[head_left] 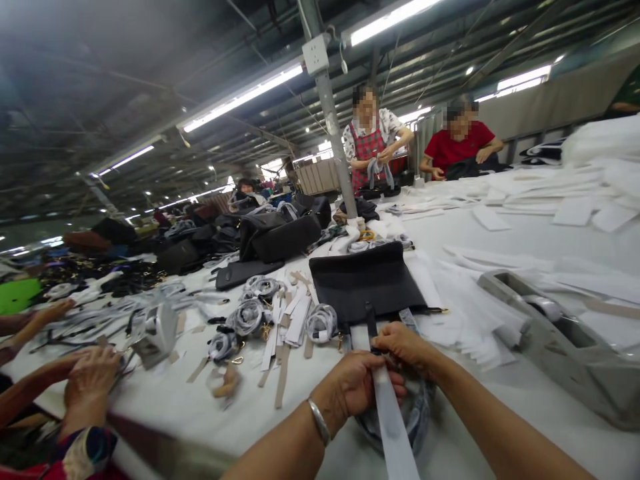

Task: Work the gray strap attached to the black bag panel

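Observation:
A black handbag [367, 280] lies flat on the white table [500, 240] in front of me. My left hand [357, 387], with a metal bangle on the wrist, grips a long white strip [393, 420] that runs toward me. Just beyond it, my right hand [405, 347] pinches the same strip where it meets the bag's black handle [371, 320]. Rolled, wrapped straps [320, 322] lie just left of the bag.
A grey tape dispenser [560, 333] stands at my right. Loose paper strips and white sheets [575, 207] cover the table. A co-worker's hands [90, 383] work at the left. Two people stand at the far side, and black bags [277, 237] pile up behind.

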The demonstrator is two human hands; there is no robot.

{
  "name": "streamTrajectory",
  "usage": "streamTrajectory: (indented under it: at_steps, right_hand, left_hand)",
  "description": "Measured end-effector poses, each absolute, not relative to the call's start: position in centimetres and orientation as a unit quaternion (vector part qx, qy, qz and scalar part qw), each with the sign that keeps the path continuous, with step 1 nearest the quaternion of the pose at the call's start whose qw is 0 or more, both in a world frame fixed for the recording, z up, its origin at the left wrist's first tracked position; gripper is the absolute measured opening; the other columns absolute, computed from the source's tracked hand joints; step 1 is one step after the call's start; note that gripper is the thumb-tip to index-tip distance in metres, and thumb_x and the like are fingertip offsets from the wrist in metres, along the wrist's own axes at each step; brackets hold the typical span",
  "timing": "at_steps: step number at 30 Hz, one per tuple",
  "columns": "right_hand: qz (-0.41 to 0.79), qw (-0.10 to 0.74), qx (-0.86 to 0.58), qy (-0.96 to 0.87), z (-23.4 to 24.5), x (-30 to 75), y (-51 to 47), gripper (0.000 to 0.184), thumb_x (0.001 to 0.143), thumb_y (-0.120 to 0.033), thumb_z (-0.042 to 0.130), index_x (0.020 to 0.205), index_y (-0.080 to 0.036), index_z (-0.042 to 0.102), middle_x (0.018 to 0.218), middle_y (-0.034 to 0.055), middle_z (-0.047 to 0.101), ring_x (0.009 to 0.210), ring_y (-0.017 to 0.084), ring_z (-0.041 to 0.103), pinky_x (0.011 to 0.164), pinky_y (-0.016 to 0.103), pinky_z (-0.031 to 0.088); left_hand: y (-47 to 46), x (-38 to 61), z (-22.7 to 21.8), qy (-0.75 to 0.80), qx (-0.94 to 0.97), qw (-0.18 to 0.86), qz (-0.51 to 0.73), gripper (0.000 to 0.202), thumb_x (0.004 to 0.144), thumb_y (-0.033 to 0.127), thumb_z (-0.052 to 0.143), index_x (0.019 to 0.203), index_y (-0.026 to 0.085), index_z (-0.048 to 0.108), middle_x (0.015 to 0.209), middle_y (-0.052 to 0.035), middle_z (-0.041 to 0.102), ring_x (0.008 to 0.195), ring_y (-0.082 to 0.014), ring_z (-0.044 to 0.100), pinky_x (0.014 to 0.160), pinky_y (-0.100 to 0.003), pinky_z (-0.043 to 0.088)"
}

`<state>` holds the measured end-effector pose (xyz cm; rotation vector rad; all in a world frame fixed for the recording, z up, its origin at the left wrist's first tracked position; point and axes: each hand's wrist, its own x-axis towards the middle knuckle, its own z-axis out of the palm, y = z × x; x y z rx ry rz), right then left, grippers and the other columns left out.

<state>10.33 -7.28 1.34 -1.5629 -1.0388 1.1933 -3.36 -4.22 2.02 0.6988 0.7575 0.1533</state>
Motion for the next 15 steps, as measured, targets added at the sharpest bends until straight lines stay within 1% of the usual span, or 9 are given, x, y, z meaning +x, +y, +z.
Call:
streamTrajectory:
  at_steps: [4, 8, 9, 11, 13, 15]
  right_hand:
    - [0.475, 0.448, -0.632, -0.418, 1.4, 10.9, -7.4, 0.018, 0.065, -0.023, 0.056, 0.055, -0.02, 0.041, 0.042, -0.0061, 0.038, 0.038, 0.008, 0.032, 0.036, 0.02, 0.02]
    - [0.457, 0.473, -0.625, -0.42, 1.5, 11.2, -7.3, 0.022, 0.058, -0.015, 0.058, 0.048, -0.018, 0.038, 0.043, -0.0069, 0.034, 0.043, 0.005, 0.029, 0.039, 0.019, 0.017]
    - [0.46, 0.478, -0.622, -0.416, 1.6, 11.3, -7.3, 0.022, 0.057, -0.016, 0.058, 0.048, -0.017, 0.039, 0.044, -0.0065, 0.035, 0.043, 0.005, 0.029, 0.039, 0.019, 0.018]
    - [0.477, 0.483, -0.614, -0.402, 1.7, 11.4, -7.4, 0.02, 0.06, -0.022, 0.058, 0.051, -0.018, 0.041, 0.045, -0.0061, 0.038, 0.042, 0.006, 0.031, 0.039, 0.019, 0.021]
    - [0.503, 0.488, -0.6, -0.386, 1.7, 11.4, -7.5, 0.022, 0.064, -0.031, 0.058, 0.056, -0.019, 0.042, 0.046, -0.0064, 0.039, 0.041, 0.007, 0.033, 0.038, 0.02, 0.025]
    - [0.523, 0.492, -0.585, -0.377, 1.7, 11.4, -7.5, 0.025, 0.064, -0.037, 0.059, 0.06, -0.02, 0.041, 0.048, -0.0068, 0.039, 0.041, 0.008, 0.035, 0.039, 0.02, 0.029]
  left_hand:
    - [-4.3, -2.2, 1.4, 0.347, 0.345, 0.867, 0.099, 0.02, 0.083, 0.019, 0.048, 0.086, 0.004, 0.061, 0.069, -0.0126, 0.062, 0.057, -0.0205, 0.061, 0.064, -0.034, 0.049]
    - [-4.4, -2.2, 1.3, 0.335, 0.359, 0.86, 0.14, 0.014, 0.081, 0.016, 0.053, 0.093, 0.01, 0.059, 0.071, -0.0118, 0.064, 0.058, -0.0219, 0.062, 0.062, -0.035, 0.049]
    - [-4.5, -2.4, 1.5, 0.333, 0.358, 0.859, 0.149, 0.015, 0.081, 0.017, 0.054, 0.095, 0.011, 0.058, 0.072, -0.0113, 0.065, 0.059, -0.0224, 0.062, 0.062, -0.036, 0.049]
    - [-4.6, -3.0, 2.0, 0.325, 0.347, 0.867, 0.151, 0.02, 0.084, 0.026, 0.057, 0.098, 0.013, 0.057, 0.076, -0.0112, 0.066, 0.062, -0.0234, 0.063, 0.063, -0.037, 0.05]
    - [-4.9, -3.7, 2.5, 0.312, 0.339, 0.877, 0.133, 0.029, 0.085, 0.036, 0.057, 0.1, 0.012, 0.059, 0.08, -0.0122, 0.066, 0.067, -0.0242, 0.064, 0.066, -0.037, 0.05]
    - [-5.2, -4.3, 2.8, 0.303, 0.341, 0.884, 0.102, 0.032, 0.085, 0.038, 0.058, 0.098, 0.009, 0.061, 0.08, -0.0139, 0.066, 0.07, -0.025, 0.065, 0.07, -0.038, 0.05]
